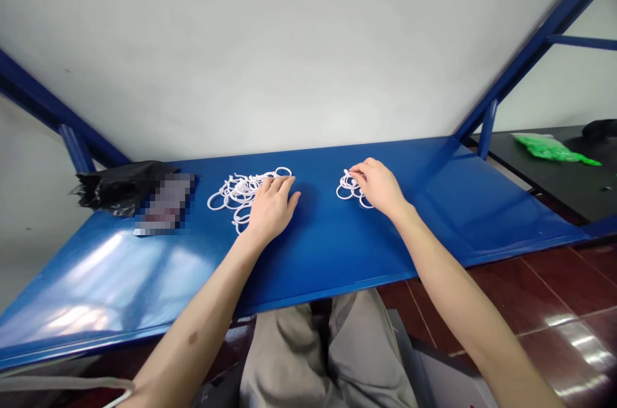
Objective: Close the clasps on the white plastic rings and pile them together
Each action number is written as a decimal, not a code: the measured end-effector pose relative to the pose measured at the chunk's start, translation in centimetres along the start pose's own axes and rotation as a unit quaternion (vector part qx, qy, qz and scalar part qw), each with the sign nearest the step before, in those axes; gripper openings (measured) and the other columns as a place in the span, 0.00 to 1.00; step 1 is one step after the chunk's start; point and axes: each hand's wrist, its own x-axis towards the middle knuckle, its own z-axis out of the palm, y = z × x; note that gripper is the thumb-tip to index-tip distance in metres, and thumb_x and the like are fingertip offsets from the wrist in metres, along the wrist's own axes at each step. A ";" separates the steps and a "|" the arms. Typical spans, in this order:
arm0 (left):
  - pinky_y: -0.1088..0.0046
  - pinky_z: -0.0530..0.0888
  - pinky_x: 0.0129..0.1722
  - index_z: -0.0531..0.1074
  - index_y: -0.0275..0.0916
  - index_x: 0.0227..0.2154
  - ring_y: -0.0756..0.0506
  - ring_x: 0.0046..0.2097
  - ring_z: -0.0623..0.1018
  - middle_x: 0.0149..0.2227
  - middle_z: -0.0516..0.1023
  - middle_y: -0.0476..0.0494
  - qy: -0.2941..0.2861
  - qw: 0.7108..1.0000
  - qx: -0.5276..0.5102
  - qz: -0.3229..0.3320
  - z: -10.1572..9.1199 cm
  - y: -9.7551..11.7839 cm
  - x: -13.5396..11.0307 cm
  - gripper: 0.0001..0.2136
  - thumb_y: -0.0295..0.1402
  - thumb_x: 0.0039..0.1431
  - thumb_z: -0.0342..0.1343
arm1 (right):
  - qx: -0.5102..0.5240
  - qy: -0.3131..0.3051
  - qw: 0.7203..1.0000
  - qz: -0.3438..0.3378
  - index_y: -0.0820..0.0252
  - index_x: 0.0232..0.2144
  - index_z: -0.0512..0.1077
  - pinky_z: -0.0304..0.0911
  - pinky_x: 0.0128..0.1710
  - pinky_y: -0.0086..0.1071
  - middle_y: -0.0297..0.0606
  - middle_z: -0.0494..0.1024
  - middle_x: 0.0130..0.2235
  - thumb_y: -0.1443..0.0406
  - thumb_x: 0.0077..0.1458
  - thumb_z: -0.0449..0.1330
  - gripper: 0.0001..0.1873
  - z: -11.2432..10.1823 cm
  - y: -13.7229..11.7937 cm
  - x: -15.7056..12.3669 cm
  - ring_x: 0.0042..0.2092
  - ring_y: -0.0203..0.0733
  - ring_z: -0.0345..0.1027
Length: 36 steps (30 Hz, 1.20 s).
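Observation:
A tangled heap of thin white rings [236, 191] lies on the blue table [328, 241], left of the middle. My left hand [272, 205] rests on the right side of this heap, palm down with its fingers stretched out, hiding some of the rings. To the right, a smaller cluster of white rings [344, 191] lies on the table. Over that cluster is my right hand [378, 184], thumb and forefinger pinched together at a white ring. The fingertips partly cover what they grip.
A black plastic bag [123, 183] and a blurred-out flat object [166, 205] lie at the table's left. Blue metal posts [488, 128] flank the white back wall [299, 61]. On a black table [578, 167] at the right is a bright green bag [549, 148].

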 end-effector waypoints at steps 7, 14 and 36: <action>0.46 0.64 0.60 0.64 0.36 0.65 0.28 0.64 0.66 0.62 0.73 0.31 -0.047 0.996 0.072 0.000 1.0 -1.4 0.4 0.25 0.31 0.67 0.46 | 0.015 -0.052 0.998 0.025 0.55 0.38 0.79 0.65 0.40 0.39 0.39 0.81 0.37 0.65 0.64 0.59 0.07 -1.1 1.9 0.0 0.40 0.46 0.71; 0.47 0.65 0.52 0.77 0.42 0.47 0.30 0.52 0.71 0.47 0.80 0.34 -0.060 0.992 0.107 0.013 0.4 -1.5 0.3 0.13 0.32 0.68 0.48 | 0.001 -0.029 0.999 0.025 0.56 0.40 0.79 0.66 0.42 0.43 0.41 0.81 0.38 0.64 0.64 0.60 0.07 -0.7 1.6 -0.1 0.42 0.50 0.70; 0.68 0.75 0.41 0.72 0.42 0.43 0.45 0.41 0.79 0.40 0.80 0.44 0.028 0.984 -0.176 -0.009 -1.4 3.7 -1.1 0.06 0.36 0.68 0.54 | 0.345 -0.022 0.938 -0.005 0.55 0.41 0.74 0.74 0.41 0.36 0.35 0.84 0.35 0.56 0.64 0.61 0.10 2.3 -5.2 -2.0 0.36 0.42 0.80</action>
